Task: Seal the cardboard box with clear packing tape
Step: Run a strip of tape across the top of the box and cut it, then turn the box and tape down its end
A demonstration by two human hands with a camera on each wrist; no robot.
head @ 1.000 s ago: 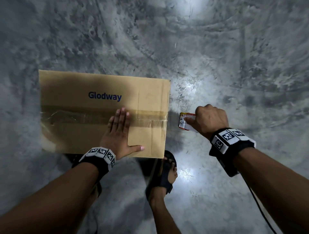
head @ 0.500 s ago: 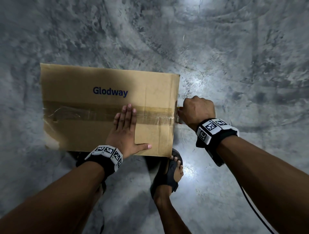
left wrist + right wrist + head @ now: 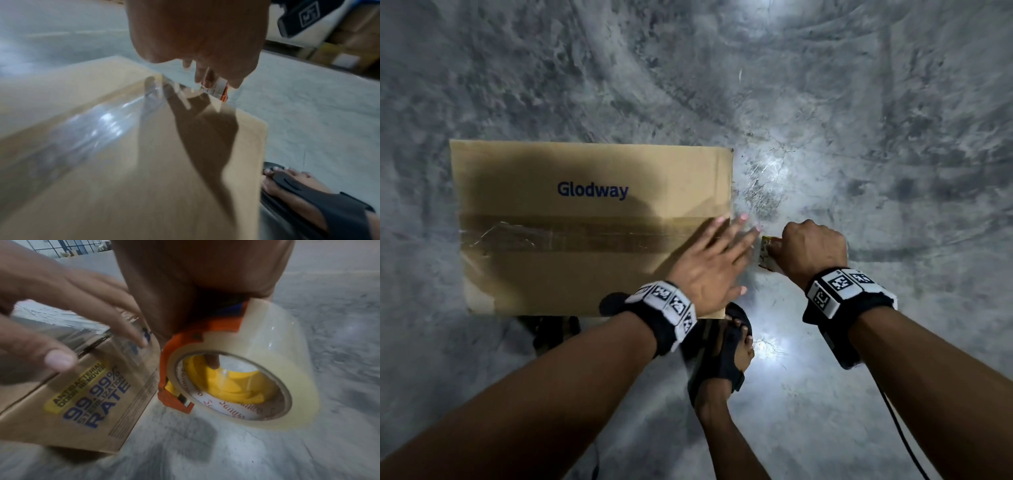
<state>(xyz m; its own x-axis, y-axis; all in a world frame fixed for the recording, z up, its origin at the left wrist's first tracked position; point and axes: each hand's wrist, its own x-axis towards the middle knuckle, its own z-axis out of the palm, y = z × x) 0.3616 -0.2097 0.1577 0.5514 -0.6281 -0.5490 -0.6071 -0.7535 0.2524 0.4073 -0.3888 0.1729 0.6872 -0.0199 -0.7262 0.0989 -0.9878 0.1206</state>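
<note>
Cardboard box lay taped; the left hand spread flat at its right edge — the right hand gripped the tape roll just beside, bare floor beyond.

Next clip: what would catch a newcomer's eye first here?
The brown cardboard box printed "Glodway" on the grey concrete floor, with a glossy strip of clear tape along its top seam. At its right edge, the left hand lies flat with fingers spread, while the right hand grips a clear packing tape roll on an orange dispenser beside the box.
</note>
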